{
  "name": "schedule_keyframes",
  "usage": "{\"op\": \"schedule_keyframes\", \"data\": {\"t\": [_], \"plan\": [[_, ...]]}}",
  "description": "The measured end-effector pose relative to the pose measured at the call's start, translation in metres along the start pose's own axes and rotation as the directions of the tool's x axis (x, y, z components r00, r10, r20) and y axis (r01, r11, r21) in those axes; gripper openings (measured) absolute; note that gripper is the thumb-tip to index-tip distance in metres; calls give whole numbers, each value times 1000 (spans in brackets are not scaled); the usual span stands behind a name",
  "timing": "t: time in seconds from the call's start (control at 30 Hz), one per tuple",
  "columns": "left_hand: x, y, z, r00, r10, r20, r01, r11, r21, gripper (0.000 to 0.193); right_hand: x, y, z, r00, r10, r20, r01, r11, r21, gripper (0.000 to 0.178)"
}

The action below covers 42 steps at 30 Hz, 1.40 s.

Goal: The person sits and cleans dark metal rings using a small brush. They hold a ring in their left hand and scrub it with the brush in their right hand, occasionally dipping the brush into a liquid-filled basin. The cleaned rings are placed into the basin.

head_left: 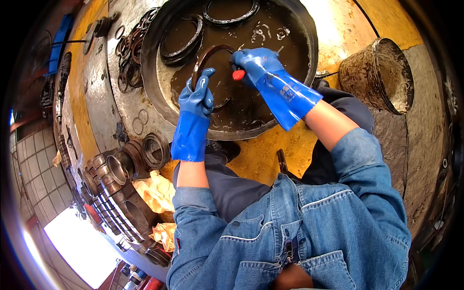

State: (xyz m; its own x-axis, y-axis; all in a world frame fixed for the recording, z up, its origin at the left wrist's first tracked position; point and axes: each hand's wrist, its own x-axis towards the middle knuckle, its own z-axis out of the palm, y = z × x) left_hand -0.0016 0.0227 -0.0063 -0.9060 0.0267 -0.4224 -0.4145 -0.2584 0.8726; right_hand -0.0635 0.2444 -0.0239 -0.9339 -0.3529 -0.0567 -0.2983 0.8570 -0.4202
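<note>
Both my hands wear blue rubber gloves and work over a large round tub [151, 92] of murky brown liquid. My left hand [195, 99] is closed on a dark brown ring [205, 58], which stands tilted above the liquid. At the ring's right side, my right hand [256, 63] is wrapped round a tool whose red handle end [238, 75] sticks out of the fist. The rest of that tool is hidden by the glove. More wet black rings sit in the tub, a stack [182, 60] at the left and a single ring [231, 22] at the far side.
A heap of dark rings [126, 58] lies on the floor left of the tub. Nearer stand coiled rings [155, 151], metal cylinders [117, 168] and crumpled brown paper [157, 191]. To the right is a grimy bucket [357, 72]. My knees flank the tub's near edge.
</note>
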Motion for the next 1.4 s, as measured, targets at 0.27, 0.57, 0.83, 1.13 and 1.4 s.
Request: {"op": "schedule_keyframes", "data": {"t": [0.27, 0.57, 0.83, 1.13, 1.4], "plan": [[-2, -2, -4, 998, 66, -16, -67, 998, -17, 39, -26, 3, 5, 905, 46, 422, -354, 630, 691, 31], [8, -6, -21, 987, 154, 36, -144, 969, -202, 34, -37, 9, 46, 944, -169, 285, -298, -59, 953, 22], [23, 0, -64, 890, 377, 256, -159, 784, -600, 45, -14, 17, -23, 854, 252, 456, -501, 633, 590, 50], [28, -5, -24, 972, 92, -218, -129, 978, -162, 49, -7, 43, 4, 927, 12, 376, -335, 481, 810, 43], [14, -5, -28, 752, 625, 210, -448, 250, 859, 52, -14, 22, -18, 947, -279, 159, 267, 959, 91, 19]]}}
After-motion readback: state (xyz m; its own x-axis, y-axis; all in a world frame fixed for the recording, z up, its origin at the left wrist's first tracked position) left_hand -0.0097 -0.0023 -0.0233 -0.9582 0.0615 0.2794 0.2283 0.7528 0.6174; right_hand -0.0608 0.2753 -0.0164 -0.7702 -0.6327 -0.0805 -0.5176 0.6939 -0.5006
